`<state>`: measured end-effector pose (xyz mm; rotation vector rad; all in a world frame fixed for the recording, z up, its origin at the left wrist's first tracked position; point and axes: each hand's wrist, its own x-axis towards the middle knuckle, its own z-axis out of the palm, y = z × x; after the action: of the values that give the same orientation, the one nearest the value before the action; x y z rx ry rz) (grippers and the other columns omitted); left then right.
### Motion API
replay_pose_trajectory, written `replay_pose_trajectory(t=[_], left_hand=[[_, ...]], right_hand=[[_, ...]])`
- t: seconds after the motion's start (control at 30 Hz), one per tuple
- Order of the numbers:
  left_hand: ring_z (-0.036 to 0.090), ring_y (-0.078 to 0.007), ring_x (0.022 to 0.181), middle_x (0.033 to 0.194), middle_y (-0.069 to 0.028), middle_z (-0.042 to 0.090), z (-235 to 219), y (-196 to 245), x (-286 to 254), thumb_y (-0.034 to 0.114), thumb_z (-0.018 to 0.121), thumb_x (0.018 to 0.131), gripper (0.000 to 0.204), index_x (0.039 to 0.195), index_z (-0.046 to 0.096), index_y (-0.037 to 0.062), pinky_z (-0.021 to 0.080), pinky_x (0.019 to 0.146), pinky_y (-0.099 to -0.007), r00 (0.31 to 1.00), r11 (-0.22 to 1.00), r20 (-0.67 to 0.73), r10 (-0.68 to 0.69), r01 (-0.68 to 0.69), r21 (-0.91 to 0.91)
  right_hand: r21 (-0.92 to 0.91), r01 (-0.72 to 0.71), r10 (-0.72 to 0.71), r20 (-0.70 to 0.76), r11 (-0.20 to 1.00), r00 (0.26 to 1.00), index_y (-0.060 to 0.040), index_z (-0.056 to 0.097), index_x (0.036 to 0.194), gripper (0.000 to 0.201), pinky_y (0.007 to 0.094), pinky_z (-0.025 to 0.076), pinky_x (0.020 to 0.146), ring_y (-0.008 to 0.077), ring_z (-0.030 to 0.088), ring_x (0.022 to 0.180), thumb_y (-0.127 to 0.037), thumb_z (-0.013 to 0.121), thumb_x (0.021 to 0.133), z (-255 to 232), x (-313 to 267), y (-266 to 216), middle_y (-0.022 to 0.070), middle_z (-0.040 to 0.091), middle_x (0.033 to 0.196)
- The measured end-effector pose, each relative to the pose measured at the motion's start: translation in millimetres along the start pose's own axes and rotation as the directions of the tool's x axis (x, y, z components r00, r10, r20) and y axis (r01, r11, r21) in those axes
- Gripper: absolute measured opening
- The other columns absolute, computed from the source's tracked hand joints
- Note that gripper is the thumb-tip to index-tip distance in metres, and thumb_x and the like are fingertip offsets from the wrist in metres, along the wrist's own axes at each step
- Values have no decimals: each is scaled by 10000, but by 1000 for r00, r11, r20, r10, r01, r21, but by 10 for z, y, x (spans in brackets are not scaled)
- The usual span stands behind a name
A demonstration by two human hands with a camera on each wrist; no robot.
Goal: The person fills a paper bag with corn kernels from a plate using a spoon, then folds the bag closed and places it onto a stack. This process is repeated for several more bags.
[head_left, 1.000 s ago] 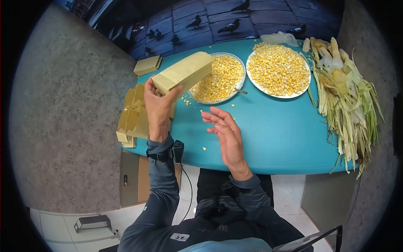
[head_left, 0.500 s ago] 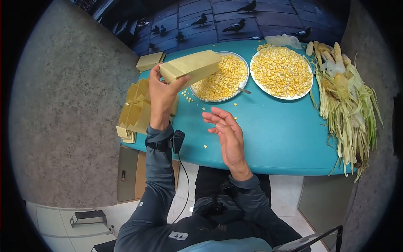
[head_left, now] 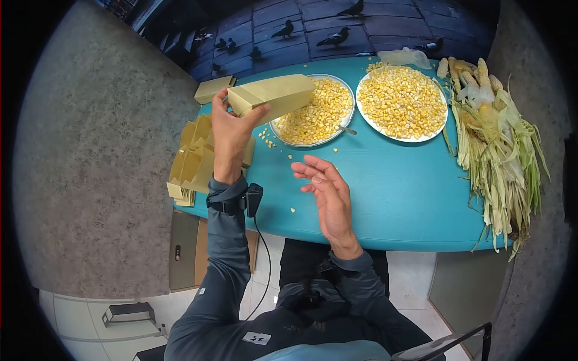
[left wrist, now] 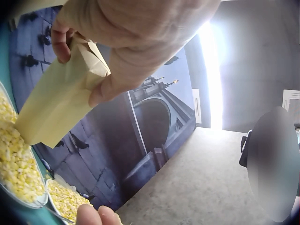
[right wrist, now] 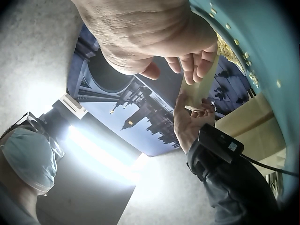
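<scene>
My left hand (head_left: 232, 135) grips a tan paper bag (head_left: 274, 95) by its folded end, thumb on the near side and fingers behind. The bag lies nearly on its side in the air, its far end over the left plate (head_left: 299, 145) of yellow corn kernels (head_left: 328, 111). In the left wrist view, that far end of the bag (left wrist: 56, 103) overlaps the kernels. Its inside is hidden. My right hand (head_left: 330, 201) hovers near the table's front edge, holding nothing, with loosely bent fingers and the palm turned left. A metal handle (head_left: 348, 130) sticks out at the left plate's rim.
Several standing open paper bags (head_left: 195, 153) crowd the table's left edge, with flat folded bags (head_left: 214, 89) behind. A second plate (head_left: 415, 141) heaped with kernels sits right of the first. Husks and cobs (head_left: 490, 144) cover the right end. Loose kernels (head_left: 269, 142) dot the teal table (head_left: 397, 198).
My left hand has lifted the paper bag slightly and shifted it a little to the right, then kept it nearly still. My right hand stays almost where it was.
</scene>
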<state>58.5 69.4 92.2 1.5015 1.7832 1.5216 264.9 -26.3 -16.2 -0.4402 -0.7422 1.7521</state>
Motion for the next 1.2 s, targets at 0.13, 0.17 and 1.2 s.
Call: replay_pose_trajectory(t=[0.13, 0.17, 1.2], left_hand=[[704, -279, 1169, 1370, -246, 609, 16, 83, -13, 130, 970, 776, 1008, 1540, 358, -107, 618, 938, -357, 1000, 1000, 10, 13, -13, -18], [704, -277, 1167, 1368, -242, 609, 21, 98, -16, 125, 968, 779, 992, 1534, 368, -106, 617, 936, -355, 1000, 1000, 3, 11, -11, -13], [710, -232, 1087, 1281, -207, 665, -82, 341, -13, 187, 985, 768, 961, 1516, 444, -80, 602, 881, -317, 995, 994, -8, 101, -100, 41]], right_hand=[[11, 0, 0, 1, 1000, 1000, 28, 566, 1485, 494, 334, 477, 989, 189, 628, 1205, -170, 536, 1034, -16, -4, -1, 154, 714, 1375], [11, 1, -1, 0, 1000, 1000, 28, 566, 1485, 494, 334, 477, 989, 189, 628, 1205, -170, 536, 1034, -18, -8, -5, 154, 714, 1375], [8, 3, -3, -13, 1000, 1000, 46, 606, 1424, 445, 321, 472, 953, 194, 643, 1136, -176, 542, 1044, -1, -28, -2, 193, 729, 1295]])
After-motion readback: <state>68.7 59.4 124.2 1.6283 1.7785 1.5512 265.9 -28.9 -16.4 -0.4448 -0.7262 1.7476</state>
